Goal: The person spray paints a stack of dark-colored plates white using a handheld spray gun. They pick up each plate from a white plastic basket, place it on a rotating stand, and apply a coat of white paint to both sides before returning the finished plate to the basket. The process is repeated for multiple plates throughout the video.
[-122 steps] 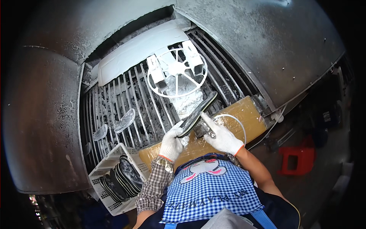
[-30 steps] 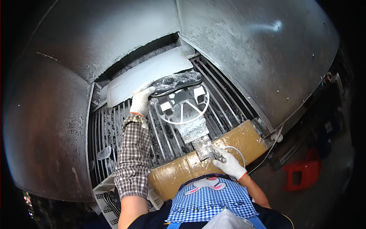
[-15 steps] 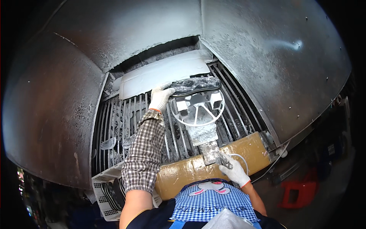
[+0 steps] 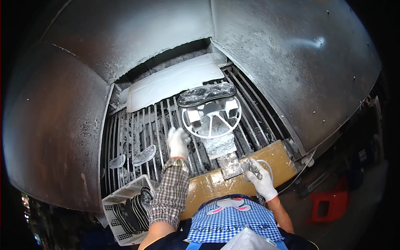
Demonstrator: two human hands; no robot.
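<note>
A long dark shoe sole (image 4: 207, 96) with a light edge line rests across the top of a white spoked turntable wheel (image 4: 211, 132). Below the wheel are a crusted block (image 4: 221, 146) and a flat metal bar (image 4: 230, 166). My left hand (image 4: 178, 143), in a white glove, is over the slats just left of the wheel. It appears empty, its fingers loosely apart and slightly blurred. At the right, my gloved right hand (image 4: 261, 181) is closed on a small grey metal spray gun (image 4: 252, 169) with a pale hose. Its fingers partly hide the gun.
A white plastic crate (image 4: 111, 201) with several dark soles stands at lower left. Two sole-shaped pieces (image 4: 144, 155) lie on the slatted grate (image 4: 158, 121). White cardboard (image 4: 175, 79) lies at the back. Metal booth walls (image 4: 291, 62) surround the grate; a taped brown box (image 4: 204, 189) lines its front.
My left hand has let go of the sole and come back toward me. My right hand has moved slightly right with the spray gun. The whole view has shifted a little.
</note>
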